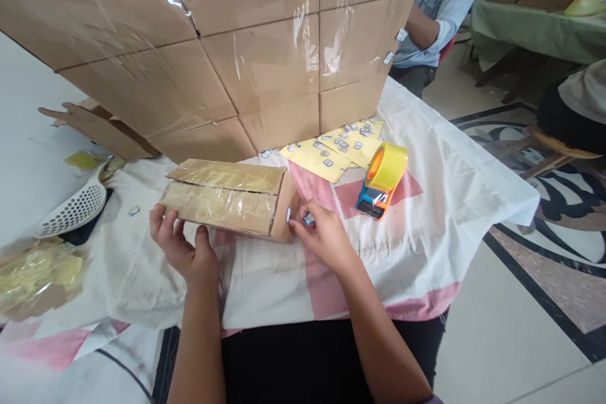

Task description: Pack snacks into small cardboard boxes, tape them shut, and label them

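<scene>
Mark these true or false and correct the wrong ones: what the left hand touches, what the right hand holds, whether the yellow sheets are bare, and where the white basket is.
1. The left hand touches the small box. True.
2. The right hand holds the tape dispenser. False: its fingers hold a small blue-and-white piece; the dispenser lies apart on the cloth.
3. The yellow sheets are bare. False: small pieces are scattered on them.
4. The white basket is left of the small box. True.

Plain black clothing and a sliver of purple right sleeve show, with both forearms bare.
</scene>
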`<state>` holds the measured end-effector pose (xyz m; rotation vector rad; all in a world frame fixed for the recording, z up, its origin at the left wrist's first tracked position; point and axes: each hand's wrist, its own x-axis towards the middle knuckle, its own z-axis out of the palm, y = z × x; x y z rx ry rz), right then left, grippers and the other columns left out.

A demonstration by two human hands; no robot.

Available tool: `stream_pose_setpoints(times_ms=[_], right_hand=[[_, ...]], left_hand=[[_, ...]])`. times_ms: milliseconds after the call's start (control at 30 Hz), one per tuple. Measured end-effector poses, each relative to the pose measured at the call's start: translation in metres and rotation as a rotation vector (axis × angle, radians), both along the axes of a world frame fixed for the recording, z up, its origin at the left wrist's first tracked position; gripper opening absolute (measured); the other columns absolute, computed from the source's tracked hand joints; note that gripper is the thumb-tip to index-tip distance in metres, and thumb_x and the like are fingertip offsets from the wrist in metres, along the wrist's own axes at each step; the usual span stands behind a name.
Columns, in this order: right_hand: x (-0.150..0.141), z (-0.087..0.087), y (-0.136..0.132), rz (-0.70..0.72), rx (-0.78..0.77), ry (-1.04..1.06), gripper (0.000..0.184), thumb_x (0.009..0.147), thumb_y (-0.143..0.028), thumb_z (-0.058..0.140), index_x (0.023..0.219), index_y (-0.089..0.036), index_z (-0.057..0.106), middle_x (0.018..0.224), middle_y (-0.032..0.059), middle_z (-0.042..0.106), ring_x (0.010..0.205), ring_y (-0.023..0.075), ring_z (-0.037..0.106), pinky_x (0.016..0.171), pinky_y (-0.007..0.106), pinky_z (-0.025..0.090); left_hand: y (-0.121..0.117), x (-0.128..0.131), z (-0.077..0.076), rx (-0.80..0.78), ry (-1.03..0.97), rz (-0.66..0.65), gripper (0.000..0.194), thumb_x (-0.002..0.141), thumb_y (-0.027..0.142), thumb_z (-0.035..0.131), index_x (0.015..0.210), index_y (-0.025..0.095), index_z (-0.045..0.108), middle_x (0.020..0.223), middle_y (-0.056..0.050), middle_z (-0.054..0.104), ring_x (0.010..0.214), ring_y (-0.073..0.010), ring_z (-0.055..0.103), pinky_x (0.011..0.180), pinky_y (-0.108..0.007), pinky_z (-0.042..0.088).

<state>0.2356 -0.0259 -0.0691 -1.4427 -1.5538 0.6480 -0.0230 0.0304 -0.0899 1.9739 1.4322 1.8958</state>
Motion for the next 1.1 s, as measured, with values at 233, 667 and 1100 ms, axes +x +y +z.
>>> stream_pose_setpoints(times_ms=[233, 667, 1100], right_hand=[[0.001, -0.001, 0.000, 0.090, 0.017, 0.000, 0.016, 0.091, -0.031, 0.065, 0.095, -0.025, 0.051, 0.087, -0.0010, 0.065, 0.070, 0.0165, 0.060, 0.068, 0.028, 0.044], [-0.022, -0.011, 0.007, -0.205, 0.077, 0.046, 0.024, 0.097, -0.033, 0.053, 0.078, -0.024, 0.040, 0.072, -0.0021, 0.055, 0.063, 0.0157, 0.053, 0.061, 0.027, 0.036], [-0.019, -0.008, 0.007, -0.016, 0.266, 0.174, 0.022, 0.090, -0.016, 0.052, 0.082, -0.025, 0.034, 0.105, 0.0051, 0.061, 0.095, 0.0185, 0.061, 0.078, 0.030, 0.044]], left_hand=[[0.004, -0.004, -0.005, 0.000, -0.024, -0.005, 0.059, 0.082, 0.015, 0.064, 0.139, 0.025, 0.049, 0.159, -0.015, 0.033, 0.150, -0.0290, 0.030, 0.110, -0.047, 0.045], [0.006, -0.005, -0.006, 0.034, -0.001, -0.007, 0.063, 0.079, 0.010, 0.063, 0.139, 0.021, 0.050, 0.158, -0.015, 0.034, 0.149, -0.0276, 0.032, 0.111, -0.044, 0.045], [0.007, -0.005, -0.007, 0.039, -0.002, -0.009, 0.063, 0.079, 0.009, 0.063, 0.140, 0.023, 0.051, 0.158, -0.013, 0.035, 0.149, -0.0274, 0.032, 0.110, -0.043, 0.046]])
